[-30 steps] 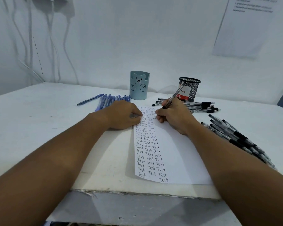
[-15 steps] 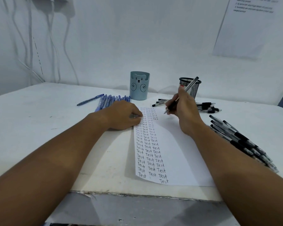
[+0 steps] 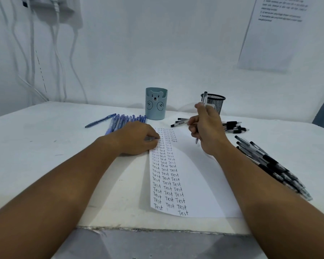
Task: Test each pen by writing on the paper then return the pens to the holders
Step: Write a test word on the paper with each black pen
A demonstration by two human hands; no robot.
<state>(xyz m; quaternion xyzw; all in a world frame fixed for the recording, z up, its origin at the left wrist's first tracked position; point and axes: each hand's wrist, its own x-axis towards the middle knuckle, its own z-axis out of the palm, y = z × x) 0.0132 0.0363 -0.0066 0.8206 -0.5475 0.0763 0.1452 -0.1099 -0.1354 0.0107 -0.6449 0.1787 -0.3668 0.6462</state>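
Note:
A white sheet of paper [image 3: 195, 180] lies lengthwise in front of me, with columns of the handwritten word "Test" down its left side. My left hand [image 3: 137, 138] rests on the paper's upper left edge, fingers curled under. My right hand [image 3: 206, 128] is raised above the paper's far end and grips a clear black pen [image 3: 205, 99] almost upright, tip down, clear of the sheet. Behind stand a pale blue bear pen holder [image 3: 156, 103] and a black mesh holder [image 3: 216, 104], partly hidden by my right hand.
Blue pens [image 3: 123, 119] lie in a row left of the bear holder, one apart [image 3: 100, 120] further left. Black pens lie in a small pile [image 3: 232, 126] by the mesh holder and a larger pile [image 3: 269, 163] along the right. The table's front edge [image 3: 157, 228] is near me.
My right hand has lifted the pen off the paper and turned it upright, moving toward the mesh holder. A finished row of "Test" now shows at the top. The left hand stays put.

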